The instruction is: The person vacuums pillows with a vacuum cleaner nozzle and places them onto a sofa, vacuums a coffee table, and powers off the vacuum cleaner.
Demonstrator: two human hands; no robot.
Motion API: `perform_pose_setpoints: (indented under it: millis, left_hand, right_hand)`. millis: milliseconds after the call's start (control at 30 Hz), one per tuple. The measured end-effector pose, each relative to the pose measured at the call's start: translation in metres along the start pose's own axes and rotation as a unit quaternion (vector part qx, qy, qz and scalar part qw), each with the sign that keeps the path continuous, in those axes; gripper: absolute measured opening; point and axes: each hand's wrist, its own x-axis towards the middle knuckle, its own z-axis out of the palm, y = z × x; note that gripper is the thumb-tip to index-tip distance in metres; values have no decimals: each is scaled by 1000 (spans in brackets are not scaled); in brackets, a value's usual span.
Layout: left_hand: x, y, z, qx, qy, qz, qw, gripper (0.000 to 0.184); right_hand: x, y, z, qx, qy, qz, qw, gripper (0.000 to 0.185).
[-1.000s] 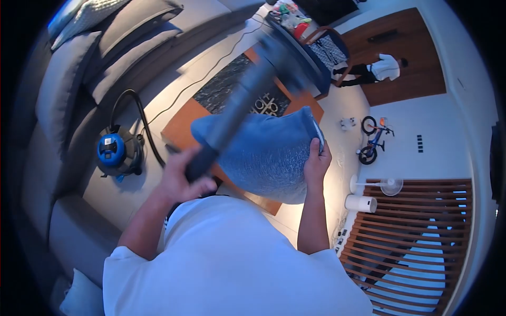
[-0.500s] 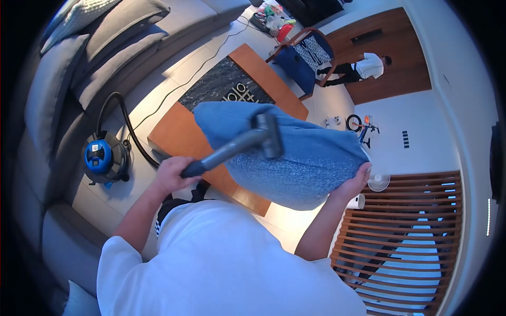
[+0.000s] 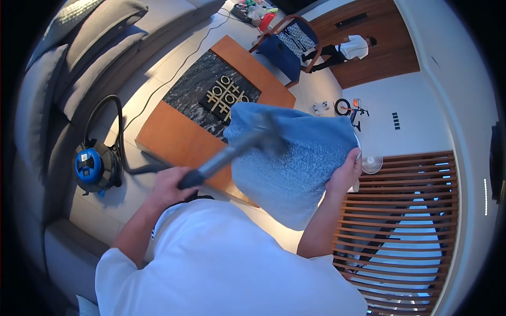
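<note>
My left hand (image 3: 172, 185) is closed round the dark handle of a vacuum cleaner nozzle (image 3: 227, 157). The nozzle's wide head, smeared by motion, lies over the face of a blue cushion (image 3: 295, 163); whether it touches the fabric I cannot tell. My right hand (image 3: 346, 171) grips the cushion's right edge, near a pale strip along its side. The cushion is held up in front of me, blue fading to a speckled paler shade. From behind my left hand a black hose (image 3: 122, 137) runs to a blue and black canister vacuum cleaner (image 3: 94, 167) on the floor.
Behind the cushion stands a low wooden table (image 3: 171, 131) with a dark stone top and a tic-tac-toe board (image 3: 224, 97). A grey sofa (image 3: 158, 26) with cushions lines the left. Beyond are a blue armchair (image 3: 279, 57), a person (image 3: 352, 48), a small bike (image 3: 350, 109) and a slatted railing (image 3: 400, 210).
The cushion has tilted, with its left end drawn in and its lower corner dropped, uncovering more of the game board. The nozzle head has shifted slightly over it. My view has turned a little.
</note>
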Motion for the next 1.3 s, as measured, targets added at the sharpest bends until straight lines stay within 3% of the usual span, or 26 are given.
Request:
perform_pose_setpoints:
  millis: [100, 133, 200, 233, 300, 333, 400, 433, 533, 667, 767, 833, 967, 1067, 1100, 1167, 1300]
  left_hand:
    - [34, 31, 24, -4, -48, 129, 990, 51]
    - [41, 33, 28, -3, -44, 124, 991, 51]
    - [51, 24, 38, -49, -35, 186, 981, 50]
    - [48, 5, 38, -59, -35, 179, 981, 45]
    - [21, -38, 35, -26, -26, 78, 996, 43]
    - [4, -62, 33, -30, -37, 3, 999, 38]
    - [-20, -87, 22, -30, -51, -102, 993, 38]
    - [-29, -98, 23, -37, -45, -140, 988, 37]
    - [-39, -113, 30, 38, -55, -204, 977, 35]
    - [-38, -87, 26, 0, 16, -265, 964, 36]
    - [1, -21, 31, -110, -12, -118, 987, 43]
    - [34, 22, 34, -76, 2, 72, 995, 42]
    - [51, 33, 40, -85, -38, 107, 990, 38]
    - [20, -46, 39, -83, -24, -18, 996, 35]
    - [1, -75, 43, -84, -5, -94, 992, 34]
    - [-20, -97, 36, -63, -23, -142, 988, 33]
    - [-30, -86, 46, -11, -37, -154, 987, 33]
  right_hand:
    - [-4, 0, 13, 3, -52, -55, 997, 44]
    - [13, 13, -3, 37, -96, 4, 995, 44]
    - [4, -28, 15, 17, -1, 15, 1000, 50]
    - [2, -43, 16, 16, -3, 16, 1000, 50]
    - [3, -66, 6, 164, -27, 73, 983, 66]
    - [7, -70, 1, 162, -21, 70, 984, 66]
    - [13, -76, -10, 206, -124, 67, 968, 68]
    - [13, -76, -5, 164, -85, 52, 981, 68]
    - [23, -69, 0, 159, -44, 76, 983, 67]
    - [30, -69, -5, 133, -5, 36, 990, 66]
    - [29, -60, -5, 110, -36, 26, 993, 64]
    - [24, -55, 6, 111, -57, 17, 992, 63]
    - [22, -57, 6, 139, -67, -1, 988, 63]
    - [14, -94, 2, 199, -11, 49, 979, 64]
    - [14, -102, -2, 193, -33, 39, 980, 67]
    - [24, -92, 0, 163, -23, 38, 986, 65]
    - [41, -59, 3, 139, -22, 74, 987, 64]
